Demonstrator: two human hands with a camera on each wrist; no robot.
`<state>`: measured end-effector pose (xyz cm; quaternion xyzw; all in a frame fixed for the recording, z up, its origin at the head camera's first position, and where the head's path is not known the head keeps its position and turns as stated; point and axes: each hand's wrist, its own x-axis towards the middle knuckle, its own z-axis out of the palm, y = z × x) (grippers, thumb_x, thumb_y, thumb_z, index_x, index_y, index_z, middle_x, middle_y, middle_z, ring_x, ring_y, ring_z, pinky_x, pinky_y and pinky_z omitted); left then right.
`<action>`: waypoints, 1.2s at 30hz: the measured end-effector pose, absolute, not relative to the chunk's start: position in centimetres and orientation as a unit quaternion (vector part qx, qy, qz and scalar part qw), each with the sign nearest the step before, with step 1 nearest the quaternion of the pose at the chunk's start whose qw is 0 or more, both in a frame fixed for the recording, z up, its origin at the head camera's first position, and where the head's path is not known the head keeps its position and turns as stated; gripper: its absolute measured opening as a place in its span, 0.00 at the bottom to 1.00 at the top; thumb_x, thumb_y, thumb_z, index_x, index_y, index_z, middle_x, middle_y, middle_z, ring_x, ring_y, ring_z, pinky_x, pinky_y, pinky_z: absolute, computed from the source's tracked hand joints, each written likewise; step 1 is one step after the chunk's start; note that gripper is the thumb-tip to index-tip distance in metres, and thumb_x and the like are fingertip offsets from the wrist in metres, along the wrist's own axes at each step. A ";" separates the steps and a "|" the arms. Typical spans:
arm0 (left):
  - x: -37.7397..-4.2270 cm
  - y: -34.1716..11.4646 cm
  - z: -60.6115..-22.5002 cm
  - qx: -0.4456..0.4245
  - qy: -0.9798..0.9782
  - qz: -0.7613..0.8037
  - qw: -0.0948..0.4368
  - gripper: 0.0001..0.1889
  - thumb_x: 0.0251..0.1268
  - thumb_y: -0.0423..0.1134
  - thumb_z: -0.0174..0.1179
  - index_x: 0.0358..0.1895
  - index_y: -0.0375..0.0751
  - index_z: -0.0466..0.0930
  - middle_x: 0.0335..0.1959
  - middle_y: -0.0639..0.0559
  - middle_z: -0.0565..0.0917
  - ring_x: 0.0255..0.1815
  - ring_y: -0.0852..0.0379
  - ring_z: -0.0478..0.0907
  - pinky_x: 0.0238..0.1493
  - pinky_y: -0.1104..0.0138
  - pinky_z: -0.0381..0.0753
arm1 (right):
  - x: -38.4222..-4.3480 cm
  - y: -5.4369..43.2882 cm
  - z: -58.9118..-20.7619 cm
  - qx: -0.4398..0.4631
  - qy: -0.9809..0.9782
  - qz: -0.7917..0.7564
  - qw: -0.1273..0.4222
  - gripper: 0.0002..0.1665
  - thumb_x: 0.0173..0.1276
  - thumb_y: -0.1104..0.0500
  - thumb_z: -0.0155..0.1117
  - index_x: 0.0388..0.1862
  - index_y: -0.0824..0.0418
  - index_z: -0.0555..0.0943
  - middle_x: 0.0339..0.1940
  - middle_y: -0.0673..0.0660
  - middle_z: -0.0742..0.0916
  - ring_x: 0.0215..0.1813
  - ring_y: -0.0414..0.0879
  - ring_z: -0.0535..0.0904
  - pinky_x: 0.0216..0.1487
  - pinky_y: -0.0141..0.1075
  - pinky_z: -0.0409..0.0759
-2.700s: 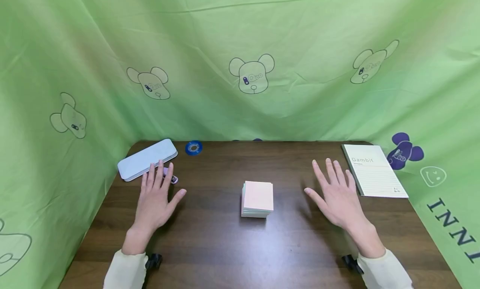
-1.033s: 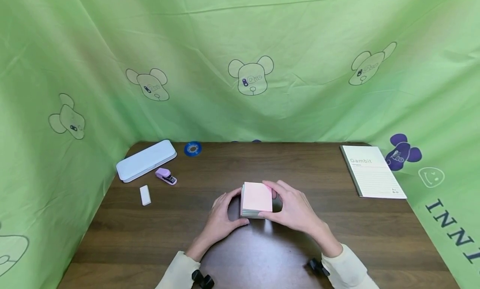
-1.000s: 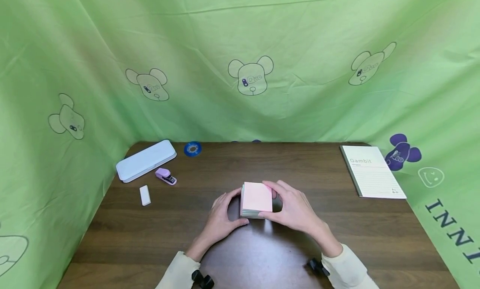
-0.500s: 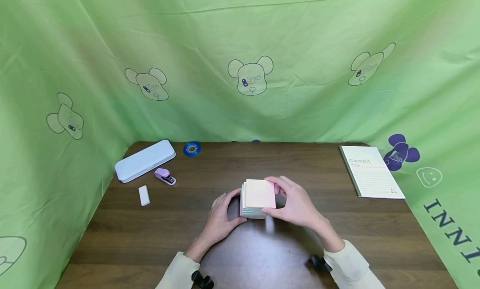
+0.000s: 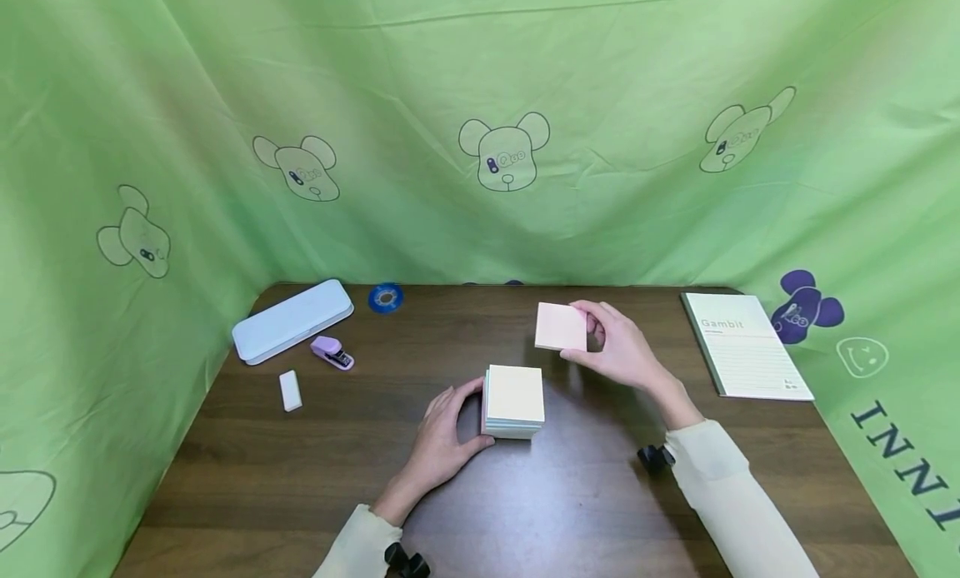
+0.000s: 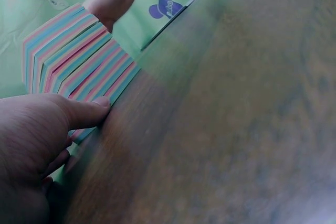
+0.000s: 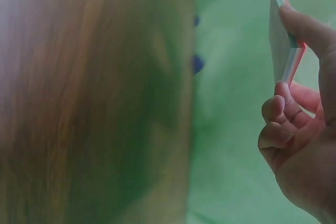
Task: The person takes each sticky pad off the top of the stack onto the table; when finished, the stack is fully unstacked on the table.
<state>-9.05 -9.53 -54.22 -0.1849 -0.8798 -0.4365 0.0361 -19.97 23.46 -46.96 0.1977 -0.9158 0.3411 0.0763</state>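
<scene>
Already a thin pink pad of sticky notes (image 5: 560, 326) was held pinched in the right grip (image 5: 618, 351), above and beyond the remaining stack (image 5: 513, 399), which was steadied by the left grip (image 5: 442, 432) on the tabletop (image 5: 600, 495); most layers were left unseparated.

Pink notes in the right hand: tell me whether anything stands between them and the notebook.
Nothing visible does. The right hand holds the pink notes above the table, and only bare wood lies between them and the notebook. The note stack sits nearer, gripped by the left hand.
</scene>
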 end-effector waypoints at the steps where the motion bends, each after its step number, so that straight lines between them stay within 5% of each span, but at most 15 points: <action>1: -9.0 -9.5 -54.2 -0.185 -0.881 -0.434 0.038 0.48 0.57 0.36 0.86 0.82 0.44 0.71 0.79 0.48 0.79 0.81 0.45 0.74 0.86 0.41 0.60 | -20.5 23.7 -47.4 0.198 -0.918 0.336 0.073 0.45 0.58 0.52 0.90 0.71 0.65 0.81 0.40 0.56 0.80 0.40 0.47 0.74 0.39 0.34 0.72; 12: -9.0 -9.4 -54.2 -0.184 -0.887 -0.422 0.032 0.48 0.59 0.36 0.86 0.83 0.43 0.70 0.79 0.48 0.79 0.82 0.46 0.73 0.87 0.42 0.59 | -26.6 26.2 -56.1 0.203 -0.938 0.278 0.036 0.51 0.59 0.40 0.89 0.75 0.61 0.80 0.43 0.52 0.82 0.41 0.48 0.76 0.42 0.43 0.75; 17: -9.0 -9.4 -54.4 -0.191 -0.885 -0.422 0.041 0.49 0.59 0.37 0.86 0.83 0.43 0.70 0.79 0.48 0.79 0.82 0.46 0.73 0.88 0.43 0.59 | -26.6 25.7 -54.7 0.199 -0.942 0.270 0.022 0.55 0.62 0.44 0.87 0.79 0.71 0.74 0.42 0.56 0.82 0.41 0.51 0.77 0.42 0.47 0.76; 22: -9.0 -9.5 -54.5 -0.195 -0.884 -0.423 0.050 0.49 0.58 0.36 0.86 0.83 0.43 0.70 0.79 0.48 0.79 0.81 0.46 0.74 0.87 0.43 0.60 | -26.1 25.0 -52.1 0.177 -0.938 0.297 0.008 0.51 0.60 0.47 0.88 0.72 0.75 0.77 0.38 0.56 0.82 0.38 0.50 0.76 0.41 0.42 0.74; 29: -8.9 -9.6 -54.5 -0.194 -0.883 -0.423 0.050 0.49 0.58 0.37 0.86 0.83 0.43 0.70 0.79 0.48 0.79 0.81 0.46 0.74 0.87 0.43 0.60 | -26.8 25.2 -52.0 0.157 -0.942 0.298 -0.010 0.53 0.64 0.47 0.85 0.79 0.72 0.74 0.37 0.56 0.83 0.37 0.51 0.76 0.41 0.43 0.73; 36: -9.0 -9.5 -54.5 -0.195 -0.883 -0.424 0.052 0.49 0.57 0.35 0.86 0.83 0.43 0.70 0.79 0.47 0.79 0.81 0.44 0.74 0.86 0.41 0.60 | -28.6 26.5 -55.6 0.149 -0.951 0.272 0.000 0.60 0.65 0.37 0.84 0.85 0.64 0.70 0.39 0.53 0.83 0.38 0.49 0.76 0.38 0.42 0.73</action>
